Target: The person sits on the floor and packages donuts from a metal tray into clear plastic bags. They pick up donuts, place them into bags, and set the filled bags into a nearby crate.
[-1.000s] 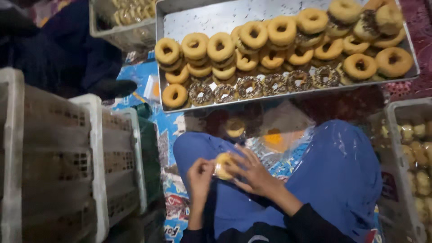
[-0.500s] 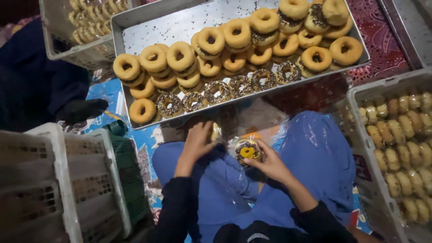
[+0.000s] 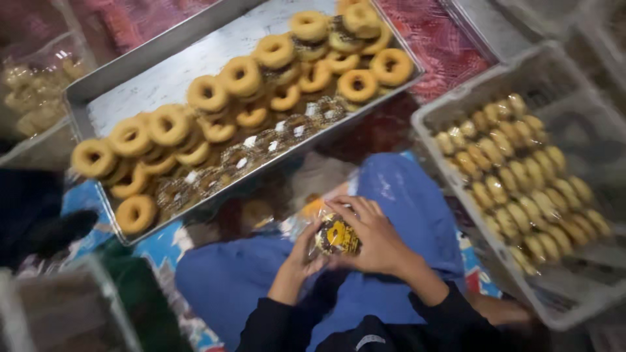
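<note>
A long metal tray (image 3: pixel 163 72) crowded with ring doughnuts (image 3: pixel 241 75), plain ones stacked over a front row with dark topping, stretches across a patterned mat; to the right a pale plastic crate (image 3: pixel 427 117) holds rows of small wrapped pastries (image 3: pixel 515 169), well apart from the tray. Below, a person seated in blue trousers (image 3: pixel 404 202) works over their lap, between tray and crate. The right hand (image 3: pixel 372 238) curls its fingers over the top and side of a single doughnut with dark topping (image 3: pixel 336 236) that sits inside a clear plastic wrapper (image 3: pixel 310 212), gripping it firmly; the left hand (image 3: pixel 303 257) cups the same package from beneath, fingers closed against the wrapper's underside. The doughnut is held just above the lap, touching both hands. By the look of it, the wrapping goes best with a light hold on the rim, so the topping is not smeared, and the loose plastic drawn smooth before it is closed.
</note>
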